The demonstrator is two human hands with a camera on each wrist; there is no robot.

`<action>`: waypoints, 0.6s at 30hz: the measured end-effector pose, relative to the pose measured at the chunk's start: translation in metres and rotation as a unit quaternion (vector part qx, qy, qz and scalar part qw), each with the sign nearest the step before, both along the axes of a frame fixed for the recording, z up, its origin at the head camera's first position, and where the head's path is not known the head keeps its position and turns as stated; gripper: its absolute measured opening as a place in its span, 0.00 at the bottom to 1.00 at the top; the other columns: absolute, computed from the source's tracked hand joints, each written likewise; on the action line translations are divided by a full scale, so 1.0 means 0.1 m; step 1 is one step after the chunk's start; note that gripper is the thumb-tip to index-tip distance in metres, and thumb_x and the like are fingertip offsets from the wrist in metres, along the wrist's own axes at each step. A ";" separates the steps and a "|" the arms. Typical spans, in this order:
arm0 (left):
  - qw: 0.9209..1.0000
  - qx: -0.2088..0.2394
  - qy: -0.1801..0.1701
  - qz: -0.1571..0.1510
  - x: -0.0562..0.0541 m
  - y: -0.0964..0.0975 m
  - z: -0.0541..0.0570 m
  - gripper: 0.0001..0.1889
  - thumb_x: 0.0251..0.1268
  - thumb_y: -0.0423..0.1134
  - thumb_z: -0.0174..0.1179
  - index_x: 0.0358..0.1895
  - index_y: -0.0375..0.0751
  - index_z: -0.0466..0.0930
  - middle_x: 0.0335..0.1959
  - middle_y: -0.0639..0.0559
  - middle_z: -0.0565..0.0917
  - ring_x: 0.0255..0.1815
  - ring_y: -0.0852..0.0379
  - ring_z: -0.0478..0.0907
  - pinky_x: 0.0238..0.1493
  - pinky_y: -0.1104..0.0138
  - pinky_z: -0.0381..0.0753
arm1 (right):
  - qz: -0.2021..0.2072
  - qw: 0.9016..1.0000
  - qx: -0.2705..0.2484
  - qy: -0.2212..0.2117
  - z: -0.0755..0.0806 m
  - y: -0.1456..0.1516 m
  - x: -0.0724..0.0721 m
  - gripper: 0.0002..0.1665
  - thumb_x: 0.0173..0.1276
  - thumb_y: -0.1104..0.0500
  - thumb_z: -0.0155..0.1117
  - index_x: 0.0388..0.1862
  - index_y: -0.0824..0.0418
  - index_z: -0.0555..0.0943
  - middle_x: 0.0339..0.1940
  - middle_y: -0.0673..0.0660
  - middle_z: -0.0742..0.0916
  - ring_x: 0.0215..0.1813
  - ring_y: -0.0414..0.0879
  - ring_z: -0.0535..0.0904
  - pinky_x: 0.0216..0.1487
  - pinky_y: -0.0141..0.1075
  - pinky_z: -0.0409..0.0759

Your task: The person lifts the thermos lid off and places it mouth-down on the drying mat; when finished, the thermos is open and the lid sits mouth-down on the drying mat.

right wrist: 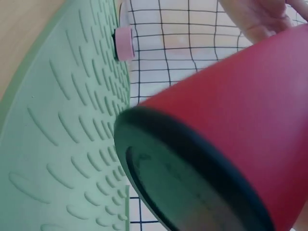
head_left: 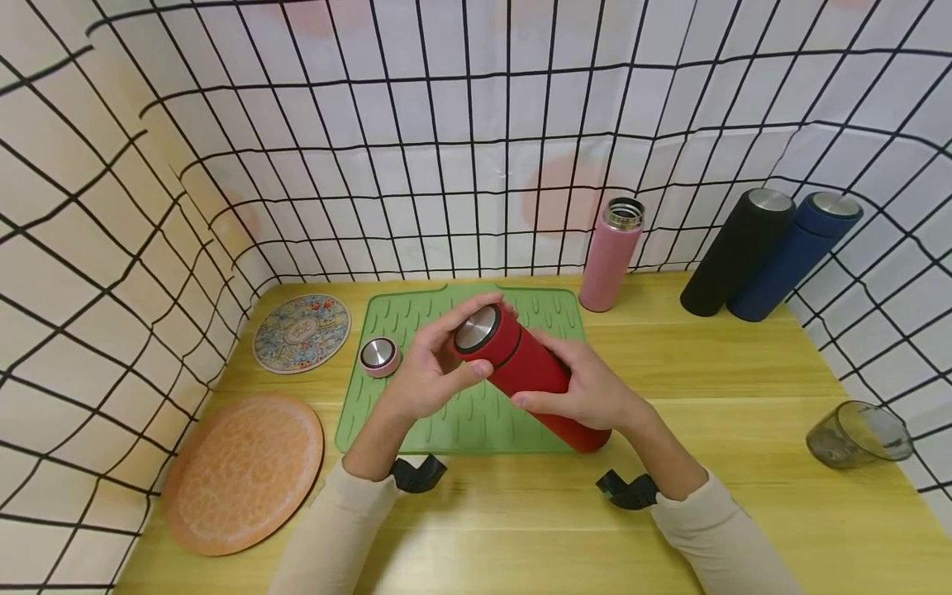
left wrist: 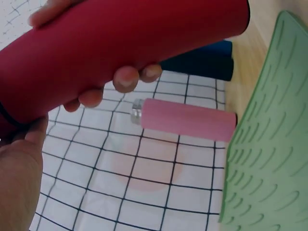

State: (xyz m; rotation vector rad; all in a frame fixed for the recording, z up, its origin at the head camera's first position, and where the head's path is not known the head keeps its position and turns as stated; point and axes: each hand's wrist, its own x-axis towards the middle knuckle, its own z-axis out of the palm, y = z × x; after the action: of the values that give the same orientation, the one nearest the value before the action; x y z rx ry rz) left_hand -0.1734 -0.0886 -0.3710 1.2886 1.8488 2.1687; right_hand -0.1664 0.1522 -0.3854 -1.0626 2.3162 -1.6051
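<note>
A red thermos (head_left: 531,368) is held tilted over the green drying mat (head_left: 476,421), its steel-topped lid (head_left: 479,329) toward the upper left. My left hand (head_left: 439,364) grips the lid, with the thumb on its near side and the fingers around the far side. Lower down, my right hand (head_left: 583,384) grips the thermos body; its fingertips (left wrist: 126,78) show beneath the body in the left wrist view. The dark-rimmed base (right wrist: 192,163) is off the mat in the right wrist view. Beside my left hand, a small pink lid (head_left: 380,357) sits on the mat.
An uncapped pink thermos (head_left: 611,256) stands behind the mat. A black thermos (head_left: 736,252) and a blue thermos (head_left: 794,258) stand back right, a tinted glass (head_left: 855,435) at right. A patterned round mat (head_left: 302,334) and an orange round board (head_left: 244,473) lie left. Grid cloth walls enclose the table.
</note>
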 end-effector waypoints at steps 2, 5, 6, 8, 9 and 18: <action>1.000 0.001 0.006 0.009 0.01 0.01 0.01 0.40 0.71 0.50 0.66 0.75 0.28 0.62 0.68 0.43 0.77 0.69 0.48 0.75 0.60 0.60 0.85 | -0.010 1.000 0.005 0.008 0.01 0.00 0.01 0.33 0.65 0.58 0.74 0.68 0.51 0.75 0.48 0.51 0.87 0.46 0.48 0.85 0.42 0.43 0.89; 1.000 0.006 0.009 0.025 0.03 0.03 0.02 0.39 0.71 0.51 0.66 0.75 0.29 0.63 0.67 0.36 0.76 0.68 0.47 0.76 0.60 0.60 0.85 | -0.030 0.999 0.018 0.016 0.03 -0.02 0.02 0.35 0.65 0.56 0.76 0.69 0.51 0.74 0.49 0.50 0.87 0.46 0.47 0.85 0.43 0.42 0.89; 0.999 0.008 0.008 0.031 0.03 0.04 0.02 0.39 0.71 0.51 0.66 0.75 0.29 0.63 0.67 0.34 0.76 0.68 0.47 0.76 0.60 0.60 0.85 | -0.038 0.999 0.022 0.019 0.03 -0.02 0.02 0.36 0.64 0.56 0.76 0.70 0.51 0.73 0.50 0.50 0.87 0.46 0.47 0.85 0.42 0.42 0.89; 0.999 0.010 0.007 0.045 0.03 0.06 0.02 0.39 0.71 0.51 0.66 0.76 0.30 0.64 0.66 0.33 0.76 0.67 0.47 0.76 0.60 0.61 0.85 | -0.059 0.998 0.030 0.026 0.03 -0.04 0.03 0.37 0.64 0.55 0.77 0.70 0.51 0.72 0.50 0.50 0.87 0.46 0.47 0.85 0.42 0.41 0.89; 0.998 0.010 0.007 0.054 0.03 0.08 0.01 0.39 0.71 0.50 0.66 0.76 0.30 0.64 0.67 0.33 0.75 0.66 0.48 0.76 0.60 0.62 0.85 | -0.072 0.996 0.034 0.033 0.02 -0.05 0.03 0.38 0.63 0.54 0.78 0.70 0.50 0.72 0.51 0.50 0.87 0.46 0.47 0.84 0.41 0.40 0.89; 0.988 0.008 -0.023 0.150 0.07 0.16 -0.04 0.38 0.69 0.55 0.67 0.77 0.42 0.67 0.65 0.39 0.77 0.60 0.52 0.80 0.56 0.66 0.86 | -0.126 0.987 0.063 0.074 -0.01 -0.02 -0.01 0.45 0.62 0.47 0.80 0.75 0.48 0.70 0.58 0.51 0.85 0.53 0.47 0.82 0.44 0.38 0.88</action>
State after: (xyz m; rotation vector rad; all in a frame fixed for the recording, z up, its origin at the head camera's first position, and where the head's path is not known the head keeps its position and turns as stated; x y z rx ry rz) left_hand -0.1667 -0.0723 -0.3751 1.0087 2.1309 2.3308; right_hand -0.1672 0.1503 -0.3864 -0.9199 2.7061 -1.4759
